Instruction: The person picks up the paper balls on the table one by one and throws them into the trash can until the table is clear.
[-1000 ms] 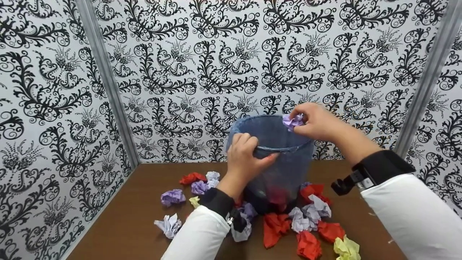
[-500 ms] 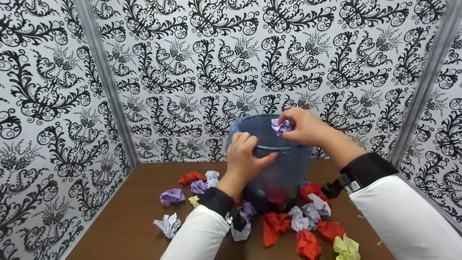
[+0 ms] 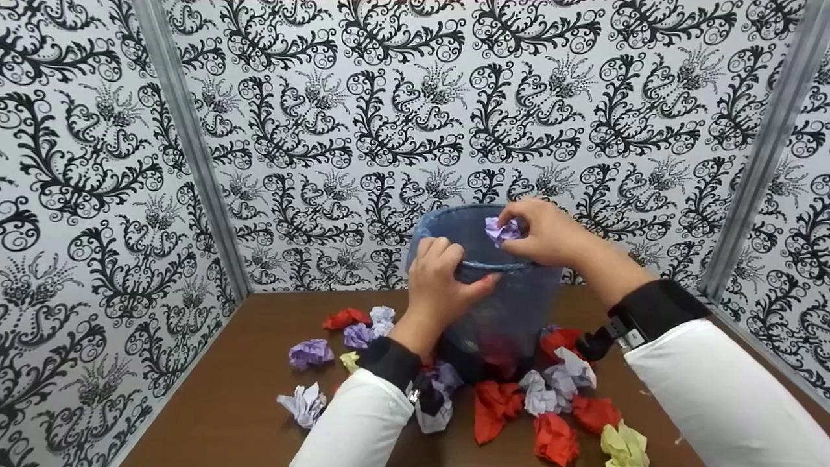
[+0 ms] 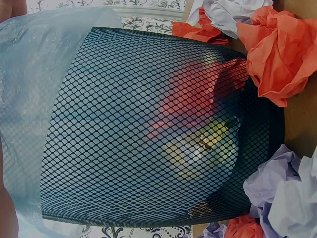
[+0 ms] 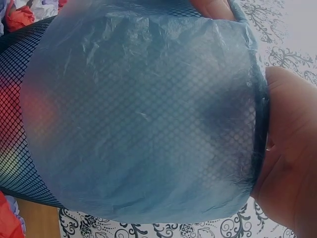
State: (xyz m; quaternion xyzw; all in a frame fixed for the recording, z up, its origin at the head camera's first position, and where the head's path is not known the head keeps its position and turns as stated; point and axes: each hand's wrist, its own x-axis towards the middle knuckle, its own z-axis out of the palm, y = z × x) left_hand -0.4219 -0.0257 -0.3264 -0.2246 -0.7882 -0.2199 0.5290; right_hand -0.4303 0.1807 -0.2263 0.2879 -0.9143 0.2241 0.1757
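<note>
On the brown table [image 3: 227,402], starting at our left, we see crumpled paper balls scattered loose: a pale white one [image 3: 303,403] nearest the edge, a lilac one [image 3: 310,353] behind it, and a red one [image 3: 343,318] farther back near the patterned wall [image 3: 97,162]. Moving toward the middle, our left hand [image 3: 441,285] grips the near rim of the mesh wastebasket [image 3: 512,311], fingers curled over the edge and thumb pressed along the outside; the left wrist view shows the dark mesh wall [image 4: 148,129] with a bluish plastic liner [image 4: 29,74] and red and yellow paper inside. The basket stands upright on the table, close to the back wall, ringed by paper. Just right of centre, our right hand [image 3: 551,233] is held over the basket's mouth, fingertips pinching a small purple paper ball [image 3: 502,229] above the opening. Farther right, red wads [image 3: 554,438], pale lilac wads [image 3: 557,379] and a yellow wad [image 3: 622,444] lie beside the basket's foot.
</note>
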